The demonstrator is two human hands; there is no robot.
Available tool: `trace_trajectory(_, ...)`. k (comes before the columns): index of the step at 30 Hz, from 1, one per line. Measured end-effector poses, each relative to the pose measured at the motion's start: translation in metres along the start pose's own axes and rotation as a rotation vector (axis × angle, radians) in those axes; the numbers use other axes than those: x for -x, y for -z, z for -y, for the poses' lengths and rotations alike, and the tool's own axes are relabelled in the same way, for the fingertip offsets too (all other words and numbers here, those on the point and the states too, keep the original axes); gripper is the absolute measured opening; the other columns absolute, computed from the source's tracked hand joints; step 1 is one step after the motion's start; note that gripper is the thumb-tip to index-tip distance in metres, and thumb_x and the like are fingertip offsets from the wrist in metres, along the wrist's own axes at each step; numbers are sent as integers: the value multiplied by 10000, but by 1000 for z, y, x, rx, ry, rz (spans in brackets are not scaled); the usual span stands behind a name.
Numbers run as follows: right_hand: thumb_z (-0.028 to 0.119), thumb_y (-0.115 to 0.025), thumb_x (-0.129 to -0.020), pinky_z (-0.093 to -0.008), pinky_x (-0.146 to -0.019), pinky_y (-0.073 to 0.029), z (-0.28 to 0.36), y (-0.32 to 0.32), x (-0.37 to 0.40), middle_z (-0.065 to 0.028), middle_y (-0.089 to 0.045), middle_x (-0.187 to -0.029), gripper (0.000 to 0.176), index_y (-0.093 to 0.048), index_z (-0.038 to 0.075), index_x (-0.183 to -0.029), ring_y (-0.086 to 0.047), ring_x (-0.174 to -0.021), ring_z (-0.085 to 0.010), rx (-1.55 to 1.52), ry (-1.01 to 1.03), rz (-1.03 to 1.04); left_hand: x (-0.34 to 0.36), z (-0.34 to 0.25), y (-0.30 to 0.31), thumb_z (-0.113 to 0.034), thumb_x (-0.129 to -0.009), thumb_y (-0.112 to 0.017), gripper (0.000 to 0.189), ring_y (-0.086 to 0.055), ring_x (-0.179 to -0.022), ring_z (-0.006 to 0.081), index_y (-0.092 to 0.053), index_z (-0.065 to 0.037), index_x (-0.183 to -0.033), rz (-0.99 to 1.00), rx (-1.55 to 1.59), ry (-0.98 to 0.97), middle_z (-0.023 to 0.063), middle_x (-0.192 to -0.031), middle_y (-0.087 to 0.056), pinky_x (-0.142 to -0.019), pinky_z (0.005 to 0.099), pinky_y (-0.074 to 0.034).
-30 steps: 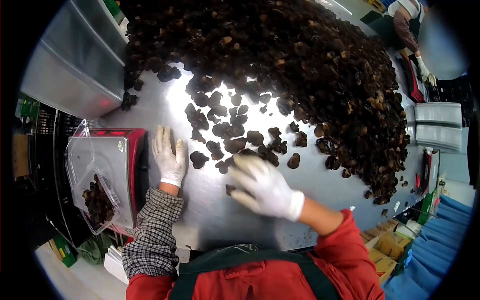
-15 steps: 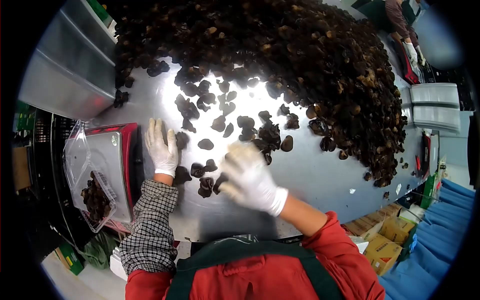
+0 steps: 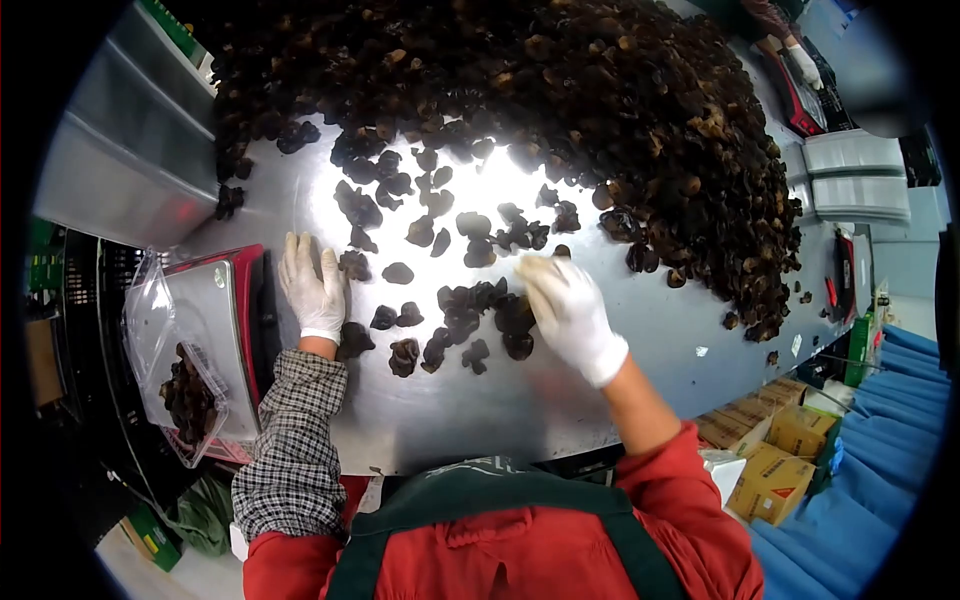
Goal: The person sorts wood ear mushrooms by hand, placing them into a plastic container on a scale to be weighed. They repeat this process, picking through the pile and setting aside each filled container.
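Observation:
My left hand (image 3: pixel 314 290), in a white glove, lies flat on the metal table beside the scale, fingers stretched out, a few dark wood ear mushrooms (image 3: pixel 354 266) close to its right side. Over the table's middle is my right hand (image 3: pixel 572 315), also gloved, its fingers loosely bent and pointing up-left. Nothing shows in its grasp; the undersides of the fingers are hidden. Just left of it lies a loose cluster of wood ear mushrooms (image 3: pixel 462 318). More pieces (image 3: pixel 398 273) are scattered between both hands.
A large heap of wood ears (image 3: pixel 560 90) covers the far side. At left, a red-edged scale (image 3: pixel 225 330) bears an open clear plastic box (image 3: pixel 190 395) with wood ears inside, near a grey bin (image 3: pixel 130 140). Another person's gloved hand (image 3: pixel 805 68) shows at top right.
My right hand has moved right and slightly up, away from the nearer pieces. The cluster beside it is now spread differently. My left hand stays flat; the whole view has shifted slightly.

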State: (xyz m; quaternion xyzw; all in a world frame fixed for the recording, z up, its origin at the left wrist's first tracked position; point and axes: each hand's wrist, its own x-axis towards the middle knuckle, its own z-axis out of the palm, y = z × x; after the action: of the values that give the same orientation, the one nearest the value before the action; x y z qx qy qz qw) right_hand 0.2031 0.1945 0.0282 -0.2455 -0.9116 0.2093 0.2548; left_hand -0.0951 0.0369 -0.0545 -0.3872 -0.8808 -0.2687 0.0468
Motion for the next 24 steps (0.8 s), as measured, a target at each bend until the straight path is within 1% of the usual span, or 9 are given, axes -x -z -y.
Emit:
trace_trajectory(3,0,-584,-814,-388,-783,-497,-22,-30,-31,-119,-649,-984,191,-629,30,-997,-608,-897,-312,-154,-17,109,0,-1,1,-370,-938,-470,516,-365,-1280,398,-498,19,-1277,0,10,6,241,-1387,-414,-1100,477,-225)
trace_trajectory(4,14,-575,-823,-386,-784,-499,-33,-37,-35,-114,-641,-971,185,-622,42,-1000,-605,-900,-308,-30,-61,198,-1,-1,1,-370,-938,-470,516,-365,-1280,398,-499,19,-1276,2,15,5,241,-1385,-415,-1099,478,-227)
trace_trajectory(6,22,-568,-830,-385,-792,-498,-49,-35,-41,-117,-634,-963,202,-619,52,-1023,-598,-916,-300,96,-65,172,0,-1,1,-369,-938,-471,514,-365,-1280,397,-502,19,-1274,4,21,17,242,-1383,-417,-1097,478,-229)
trace_trajectory(7,45,-585,-825,-376,-800,-494,-50,-34,-41,-107,-619,-976,212,-621,74,-1032,-592,-924,-294,61,-105,163,0,0,1,-369,-937,-472,514,-365,-1279,397,-503,19,-1272,0,16,14,242,-1382,-417,-1096,478,-231)
trace_trajectory(10,84,-610,-820,-370,-787,-497,-40,-30,-44,-94,-596,-969,223,-624,93,-1043,-588,-911,-287,101,-24,250,0,0,-1,-371,-936,-476,514,-365,-1278,396,-505,19,-1269,-4,-2,5,242,-1382,-418,-1095,478,-233)
trace_trajectory(14,190,-617,-840,-377,-735,-504,-32,-46,-53,-80,-569,-935,152,-617,109,-969,-593,-880,-269,238,-64,391,-1,0,-1,-383,-935,-480,523,-360,-1286,390,-507,18,-1270,4,-20,12,237,-1384,-417,-1100,477,-225)
trace_trajectory(18,115,-597,-791,-381,-693,-529,-29,-50,-64,-150,-582,-932,115,-628,45,-878,-633,-822,-285,316,-64,428,-1,-1,-2,-391,-936,-478,527,-356,-1292,387,-511,17,-1267,12,-32,9,234,-1386,-416,-1105,477,-218)
trace_trajectory(21,111,-613,-779,-385,-702,-539,-23,-52,-70,-173,-588,-973,154,-624,9,-895,-645,-841,-295,350,-136,465,-2,-1,-2,-395,-937,-475,530,-351,-1296,388,-513,18,-1266,12,-32,12,235,-1390,-412,-1108,477,-213)
trace_trajectory(24,101,-623,-773,-382,-718,-549,-17,-49,-65,-183,-587,-1000,176,-623,-10,-910,-652,-854,-299,307,-193,370,-2,0,-2,-399,-945,-460,530,-354,-1300,385,-514,19,-1266,14,-51,18,236,-1395,-409,-1104,466,-225)
